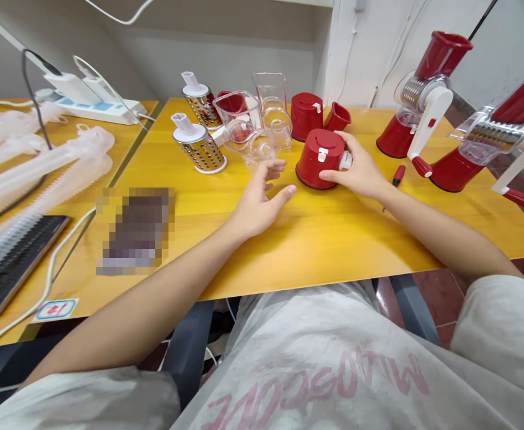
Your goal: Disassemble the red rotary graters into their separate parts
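Note:
My right hand [358, 170] grips a red plastic grater body [318, 158] from its right side, with a white knob [345, 160] showing under the fingers. My left hand [259, 203] lies open on the yellow table [333, 224], just in front of a clear plastic hopper [248, 140]. Two perforated steel grater drums [199, 149] with white tops stand to its left. Behind my right hand stand another red body [306, 115] and a red cup [337, 117]. A small red-handled screwdriver [397, 176] lies beside my right wrist.
Two assembled red rotary graters [425, 95] stand at the right end of the table. On a second table to the left lie pale ribbed plastic parts [42, 161], a power strip [86, 104], a dark tablet [15, 269] and white cables.

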The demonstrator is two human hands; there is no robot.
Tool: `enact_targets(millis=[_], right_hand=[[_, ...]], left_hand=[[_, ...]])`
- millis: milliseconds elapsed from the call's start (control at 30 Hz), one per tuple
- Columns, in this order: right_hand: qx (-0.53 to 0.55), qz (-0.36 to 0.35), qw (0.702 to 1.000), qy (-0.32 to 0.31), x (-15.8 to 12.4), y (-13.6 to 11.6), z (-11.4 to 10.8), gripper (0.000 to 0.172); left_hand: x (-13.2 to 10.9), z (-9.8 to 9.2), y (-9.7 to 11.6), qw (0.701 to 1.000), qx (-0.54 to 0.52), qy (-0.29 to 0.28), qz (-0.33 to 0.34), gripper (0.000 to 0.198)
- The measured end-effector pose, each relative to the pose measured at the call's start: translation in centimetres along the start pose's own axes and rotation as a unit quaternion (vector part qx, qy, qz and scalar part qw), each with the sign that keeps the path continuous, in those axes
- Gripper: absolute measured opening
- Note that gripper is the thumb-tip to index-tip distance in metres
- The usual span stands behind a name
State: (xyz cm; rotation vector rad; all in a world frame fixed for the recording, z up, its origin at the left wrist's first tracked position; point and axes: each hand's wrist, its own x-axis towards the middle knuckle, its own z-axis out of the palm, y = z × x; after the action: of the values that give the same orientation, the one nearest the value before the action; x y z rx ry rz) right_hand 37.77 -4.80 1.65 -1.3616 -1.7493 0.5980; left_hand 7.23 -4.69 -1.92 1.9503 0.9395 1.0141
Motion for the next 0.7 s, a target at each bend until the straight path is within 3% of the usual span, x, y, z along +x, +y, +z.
enact_targets(millis=[100,233,500,600,700], right_hand=[[-0.029,-0.011,0.999,-0.013,3.4,1.4,0.1,0.127],[-0.036,-0.008,0.999,-0.012,6.1,3.1,1.7,0.128],[-0.056,-0.069,0.996,0.020,6.9,5.6,2.4,0.147],[-0.041,-0.081,0.995,0.031,6.8,4.5,1.9,0.130],[-0.026,-0.075,0.994,0.072,7.1,1.9,0.0,0.105]], left_hand=[[1.1,-0.7,-1.5,0.999,0.025,0.003,-0.038,0.059],[2.3,-1.4,-2.5,0.998,0.033,0.016,-0.060,0.065],[2.9,-2.2,-3.3,0.995,0.075,0.012,-0.068,0.085],[3.0,-2.5,-3.8,0.994,0.082,0.000,-0.076,0.096],[2.9,-2.8,-3.7,0.991,0.108,-0.017,-0.080,0.105]])
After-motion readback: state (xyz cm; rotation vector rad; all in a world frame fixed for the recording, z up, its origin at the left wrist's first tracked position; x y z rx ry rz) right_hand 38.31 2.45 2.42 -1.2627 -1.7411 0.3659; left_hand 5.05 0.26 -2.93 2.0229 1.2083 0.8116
